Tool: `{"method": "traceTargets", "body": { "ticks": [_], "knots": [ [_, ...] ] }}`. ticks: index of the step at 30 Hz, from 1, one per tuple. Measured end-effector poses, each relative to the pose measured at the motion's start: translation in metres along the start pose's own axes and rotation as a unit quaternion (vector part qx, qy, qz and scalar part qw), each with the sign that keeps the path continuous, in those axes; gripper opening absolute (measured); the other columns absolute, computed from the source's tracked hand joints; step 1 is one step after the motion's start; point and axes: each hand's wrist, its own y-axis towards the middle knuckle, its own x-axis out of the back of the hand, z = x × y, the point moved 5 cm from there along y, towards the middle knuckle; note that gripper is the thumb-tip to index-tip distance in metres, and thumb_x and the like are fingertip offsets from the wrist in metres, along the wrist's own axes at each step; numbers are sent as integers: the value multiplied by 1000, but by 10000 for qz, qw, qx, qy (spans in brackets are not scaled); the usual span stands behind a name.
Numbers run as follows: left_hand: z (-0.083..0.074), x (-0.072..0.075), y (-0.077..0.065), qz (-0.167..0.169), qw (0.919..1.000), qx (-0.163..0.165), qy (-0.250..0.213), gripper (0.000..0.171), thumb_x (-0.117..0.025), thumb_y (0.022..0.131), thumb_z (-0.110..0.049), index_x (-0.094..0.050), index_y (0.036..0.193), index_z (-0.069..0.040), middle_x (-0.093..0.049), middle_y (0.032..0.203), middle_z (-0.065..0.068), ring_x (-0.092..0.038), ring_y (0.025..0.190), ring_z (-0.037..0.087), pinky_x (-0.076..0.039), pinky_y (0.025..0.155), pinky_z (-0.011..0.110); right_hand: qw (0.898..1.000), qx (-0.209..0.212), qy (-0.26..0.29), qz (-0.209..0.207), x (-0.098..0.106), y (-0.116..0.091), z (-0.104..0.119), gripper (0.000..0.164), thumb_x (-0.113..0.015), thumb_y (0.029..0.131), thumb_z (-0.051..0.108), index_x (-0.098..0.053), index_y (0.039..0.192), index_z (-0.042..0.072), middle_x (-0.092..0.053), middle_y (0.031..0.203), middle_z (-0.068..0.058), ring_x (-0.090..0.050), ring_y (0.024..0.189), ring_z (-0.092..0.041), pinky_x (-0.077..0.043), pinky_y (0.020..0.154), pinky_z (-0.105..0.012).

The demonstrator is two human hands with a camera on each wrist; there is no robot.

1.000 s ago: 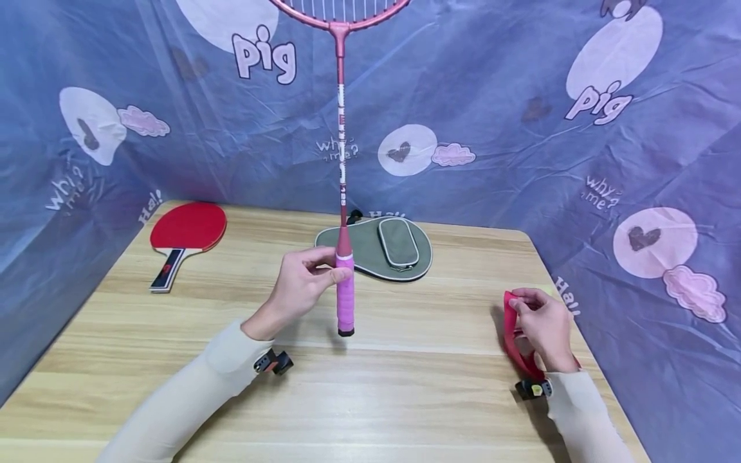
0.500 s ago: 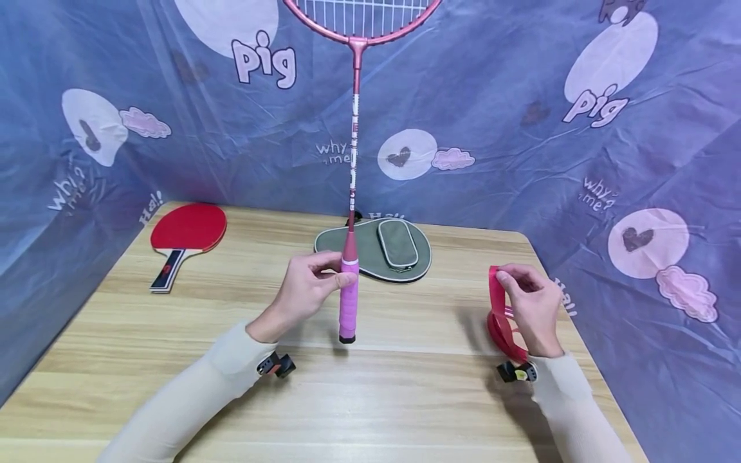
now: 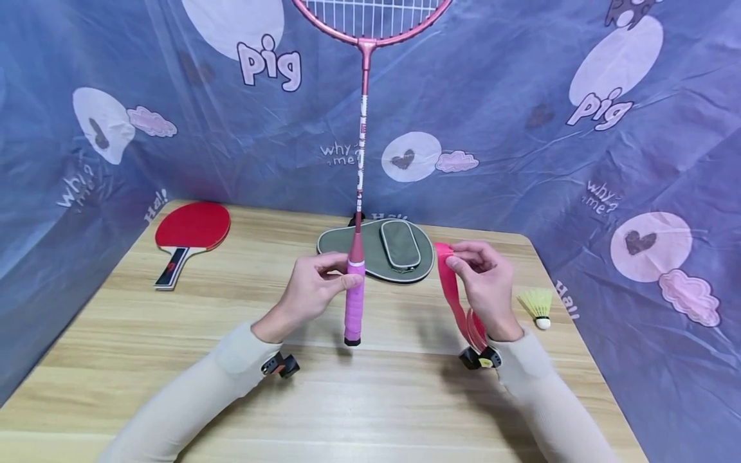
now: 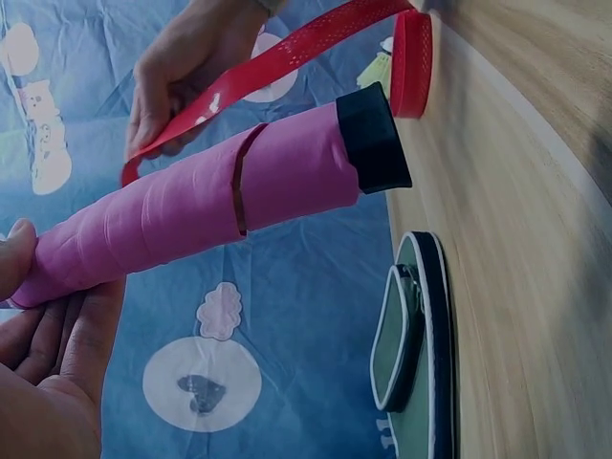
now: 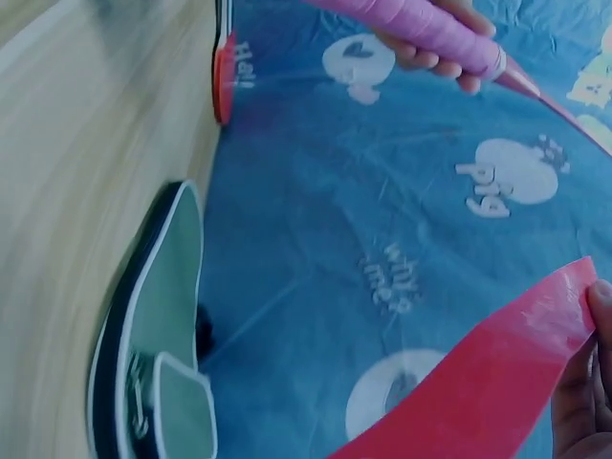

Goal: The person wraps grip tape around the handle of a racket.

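Observation:
My left hand (image 3: 307,290) pinches a badminton racket (image 3: 355,307) near the top of its purple-wrapped handle. The racket stands upright above the table, strung head up and black butt cap down; its top is out of the head view. In the left wrist view the purple wrap (image 4: 182,206) has a narrow gap between two turns. My right hand (image 3: 488,283) pinches the free end of a strip of red grip tape (image 3: 449,283), to the right of the handle and apart from it. The tape runs down to a roll (image 4: 411,65) by the right wrist.
A green paddle case (image 3: 370,247) with a small pocket lies at the back middle. At the back left is a red table tennis paddle (image 3: 193,225). A yellow shuttlecock (image 3: 537,305) lies near the table's right edge. Patterned blue cloth (image 3: 278,161) walls the back and sides.
My right hand has moved left and up toward the racket, drawing the red tape along and uncovering the shuttlecock. The left hand and racket have shifted slightly right.

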Motion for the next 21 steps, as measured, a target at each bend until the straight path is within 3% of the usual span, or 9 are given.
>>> {"method": "traceTargets", "body": {
  "ticks": [3,14,21],
  "knots": [
    [0,-1,0,-5,10000,1,-1,29,-78,85,-1,-73,113,7,-74,101,24,-69,86,3,-63,83,26,9999,112,-66,50,-10,2,3,21,-76,84,-9,-69,103,-14,-77,83,14,-70,73,0,-55,67,-12],
    [-1,-6,0,62,10000,-6,-29,30,-78,85,0,-72,114,8,-74,101,25,-69,87,3,-62,83,26,9966,594,526,239,-43,4,11,21,-78,83,-7,-71,101,-16,-79,89,10,-73,76,-3,-58,69,-15],
    [-3,-11,1,50,9999,27,-104,31,-78,86,-2,-72,116,6,-74,102,24,-69,88,5,-63,83,27,9927,922,620,474,-63,-1,20,21,-78,83,-5,-71,99,-17,-78,89,13,-72,74,-2,-58,63,-15]
  ]
}}
